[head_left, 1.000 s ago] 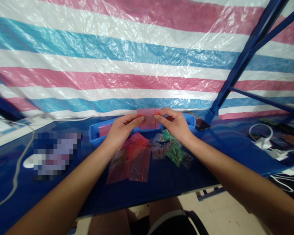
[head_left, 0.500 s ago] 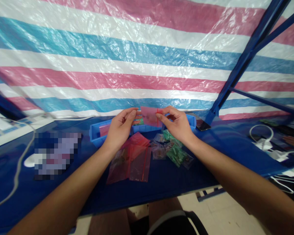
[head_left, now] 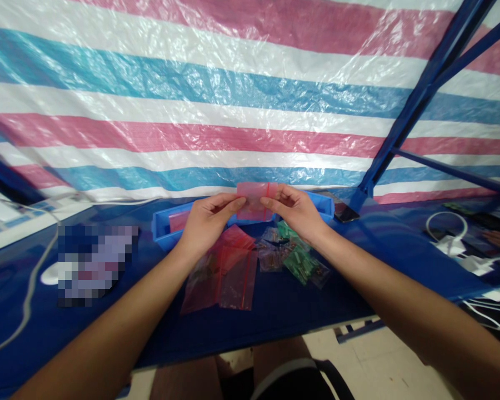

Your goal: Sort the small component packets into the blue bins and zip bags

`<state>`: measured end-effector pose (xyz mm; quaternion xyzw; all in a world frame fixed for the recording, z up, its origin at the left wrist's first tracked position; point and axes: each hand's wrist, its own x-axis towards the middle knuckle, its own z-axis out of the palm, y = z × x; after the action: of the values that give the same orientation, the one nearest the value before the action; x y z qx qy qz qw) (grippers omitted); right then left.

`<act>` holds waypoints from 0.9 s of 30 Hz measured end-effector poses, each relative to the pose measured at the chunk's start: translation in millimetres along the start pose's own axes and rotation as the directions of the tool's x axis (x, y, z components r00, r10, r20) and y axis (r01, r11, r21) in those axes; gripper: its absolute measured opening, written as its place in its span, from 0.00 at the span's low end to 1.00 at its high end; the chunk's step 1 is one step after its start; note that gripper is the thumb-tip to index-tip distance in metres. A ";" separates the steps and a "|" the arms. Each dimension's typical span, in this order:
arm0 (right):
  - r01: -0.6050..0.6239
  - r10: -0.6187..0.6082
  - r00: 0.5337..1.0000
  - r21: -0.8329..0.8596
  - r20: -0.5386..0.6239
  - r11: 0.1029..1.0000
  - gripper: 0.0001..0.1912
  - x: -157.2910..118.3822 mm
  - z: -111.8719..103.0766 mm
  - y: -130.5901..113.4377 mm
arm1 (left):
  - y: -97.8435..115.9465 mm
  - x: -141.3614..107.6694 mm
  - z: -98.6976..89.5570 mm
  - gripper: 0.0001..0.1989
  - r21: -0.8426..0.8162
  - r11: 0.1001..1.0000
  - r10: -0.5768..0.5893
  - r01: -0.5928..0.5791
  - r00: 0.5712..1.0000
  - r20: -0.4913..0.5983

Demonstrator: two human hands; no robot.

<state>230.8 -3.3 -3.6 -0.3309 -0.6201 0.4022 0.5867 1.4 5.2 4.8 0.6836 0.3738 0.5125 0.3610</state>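
A small pink zip bag (head_left: 254, 193) is stretched between my two hands, above the blue bins. My left hand (head_left: 211, 218) pinches its left end between thumb and fingers. At its right end, beside the red zip line, my right hand (head_left: 294, 208) grips it the same way. Below my hands, more pink zip bags (head_left: 236, 278) lie overlapping on the blue table. To their right is a pile of clear bags (head_left: 270, 253) and green bags (head_left: 300, 262) with small parts inside, too small to name.
Behind my hands stand blue bins (head_left: 162, 228), one with pink bags in it. A dark phone (head_left: 345, 213) lies at the back right. White cables and plugs (head_left: 450, 244) sit on the right, a blurred-out item (head_left: 100, 266) on the left. A striped sheet (head_left: 191, 100) hangs behind.
My left hand has moved right and closed on the left end of the pink zip bag. My right hand stays at the other end, nearly unmoved.
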 end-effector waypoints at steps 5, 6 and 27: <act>-0.025 0.021 0.997 -0.044 -0.074 0.999 0.27 1.6 -1.5 5.9 | -1.6 1.3 0.0 0.25 0.022 1.000 0.018 -0.016 0.996 -0.090; -0.018 0.013 0.995 -0.046 -0.099 0.999 0.27 1.2 -1.3 6.4 | -0.3 0.3 0.6 0.24 0.078 0.995 0.067 -0.058 0.991 -0.113; -0.091 0.087 0.994 0.055 0.068 0.994 0.27 -0.2 2.0 8.3 | -0.2 -1.9 6.7 0.23 -0.232 0.950 -0.162 0.211 0.964 0.211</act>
<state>228.3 0.1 -11.0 -0.3275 -0.6118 0.4564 0.5569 7.5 2.9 2.4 0.6392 0.3327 0.4519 0.5258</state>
